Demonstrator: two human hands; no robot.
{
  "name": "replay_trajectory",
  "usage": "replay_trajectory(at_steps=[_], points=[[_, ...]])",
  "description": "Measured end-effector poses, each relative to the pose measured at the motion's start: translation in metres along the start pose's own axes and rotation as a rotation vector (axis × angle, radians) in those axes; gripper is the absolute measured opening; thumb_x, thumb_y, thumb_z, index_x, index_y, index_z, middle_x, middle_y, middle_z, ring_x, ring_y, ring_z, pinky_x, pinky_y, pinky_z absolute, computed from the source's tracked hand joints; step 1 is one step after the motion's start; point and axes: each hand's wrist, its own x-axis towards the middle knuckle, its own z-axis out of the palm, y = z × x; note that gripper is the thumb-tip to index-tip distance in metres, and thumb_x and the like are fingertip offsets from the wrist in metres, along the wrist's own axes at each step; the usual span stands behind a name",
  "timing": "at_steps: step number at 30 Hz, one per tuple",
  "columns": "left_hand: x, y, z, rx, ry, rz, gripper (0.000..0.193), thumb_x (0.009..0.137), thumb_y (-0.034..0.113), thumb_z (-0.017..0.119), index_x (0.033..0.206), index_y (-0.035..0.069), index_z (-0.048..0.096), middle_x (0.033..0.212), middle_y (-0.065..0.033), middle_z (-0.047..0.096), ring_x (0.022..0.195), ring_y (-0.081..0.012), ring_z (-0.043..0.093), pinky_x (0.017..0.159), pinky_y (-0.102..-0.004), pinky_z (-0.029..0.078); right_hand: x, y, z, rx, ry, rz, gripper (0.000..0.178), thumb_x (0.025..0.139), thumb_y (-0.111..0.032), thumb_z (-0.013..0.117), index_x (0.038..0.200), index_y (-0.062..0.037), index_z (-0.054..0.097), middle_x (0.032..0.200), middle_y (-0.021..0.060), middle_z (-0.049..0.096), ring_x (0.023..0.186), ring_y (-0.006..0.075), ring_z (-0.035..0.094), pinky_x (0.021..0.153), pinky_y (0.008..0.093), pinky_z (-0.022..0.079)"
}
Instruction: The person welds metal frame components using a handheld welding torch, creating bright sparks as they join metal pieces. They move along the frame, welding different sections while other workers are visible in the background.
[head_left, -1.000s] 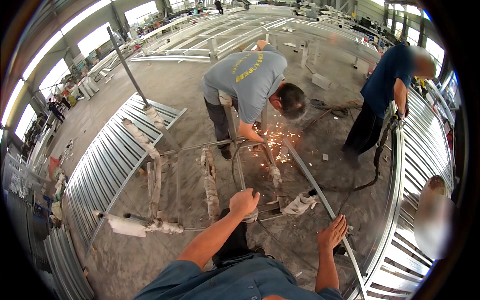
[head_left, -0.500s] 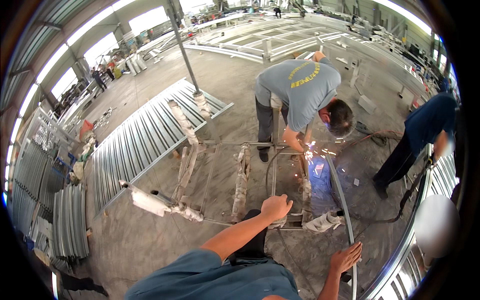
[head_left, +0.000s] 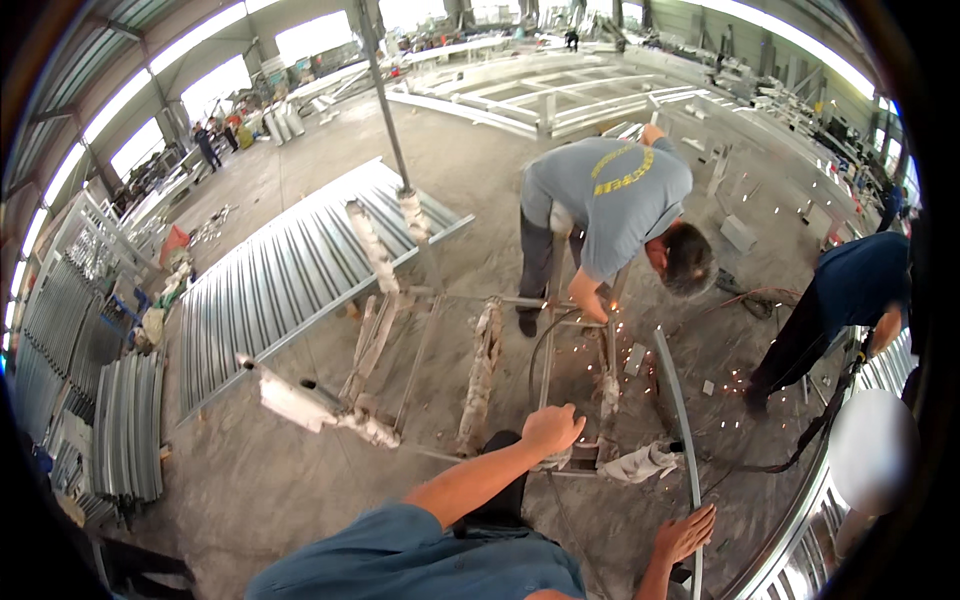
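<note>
Now only sparks [head_left: 618, 325] remain, perhaps a welding pause, with left hand [head_left: 553, 430] curled, hold unclear, right hand [head_left: 683, 535] flat against metal bar [head_left: 682, 410] at five o'clock.

touched long bar [head_left: 684, 430]: 1 | wrapped frame [head_left: 481, 370]: 1 | grey-shirted co-worker [head_left: 610, 190]: 1

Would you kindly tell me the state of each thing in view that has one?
Metal frame: partly wrapped
Metal bar: unwrapped, slanting
Left hand: fingers curled, at the metal frame's near side
Right hand: open, against the metal bar
Slatted panel: lying flat
Corrugated sheets: stacked
Sparks: scattered
Co-worker in grey: bent forward
</note>
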Motion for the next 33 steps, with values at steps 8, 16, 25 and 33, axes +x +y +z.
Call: replay_trajectory(at_steps=[8, 16, 25, 33], points=[[0.0, 0.001, -0.003, 0.026, -0.031, -0.001, 0.045, 0.101, 0.048, 0.052, 0.102, 0.004, 0.066, 0.085, -0.0202, 0.074, 0.083, -0.042, 0.072, 0.07, -0.0558, 0.058, 0.004, 0.013, 0.02, 0.042, 0.057, -0.065, 0.093, 0.08, -0.004, 0.074, 0.159, 0.0013, 0.025, 0.162, 0.0193, 0.036, 0.15, 0.0344, 0.036, 0.125, 0.0485, 0.026], [0.004, -0.001, -0.003, 0.092, -0.148, 0.0, 0.054, 0.105, 0.05, 0.045, 0.127, 0.005, 0.066, 0.094, -0.0174, 0.076, 0.087, -0.0368, 0.073, 0.07, -0.053, 0.06, -0.002, 0.011, 0.012, 0.043, 0.086, -0.071, 0.092, 0.081, -0.004, 0.072, 0.16, 0.0029, 0.024, 0.161, 0.0217, 0.036, 0.15, 0.037, 0.035, 0.126, 0.0505, 0.023], [0.003, 0.0, 0.001, 0.071, -0.107, 0.006, 0.052, 0.103, 0.052, 0.048, 0.117, 0.006, 0.069, 0.096, -0.0179, 0.076, 0.091, -0.0384, 0.073, 0.075, -0.0531, 0.059, 0.0, 0.023, 0.028, 0.115, 0.153, -0.104, 0.094, 0.08, -0.005, 0.072, 0.16, 0.0032, 0.024, 0.161, 0.0227, 0.035, 0.15, 0.038, 0.033, 0.126, 0.0518, 0.02], [0.002, -0.007, -0.008, 0.063, -0.107, -0.052, 0.049, 0.101, 0.051, 0.051, 0.112, 0.007, 0.07, 0.097, -0.0184, 0.076, 0.093, -0.0396, 0.072, 0.078, -0.0551, 0.057, -0.001, 0.006, 0.015, 0.148, 0.042, -0.099, 0.095, 0.079, -0.006, 0.073, 0.159, 0.0032, 0.024, 0.161, 0.0216, 0.034, 0.152, 0.0373, 0.03, 0.127, 0.0512, 0.017]])
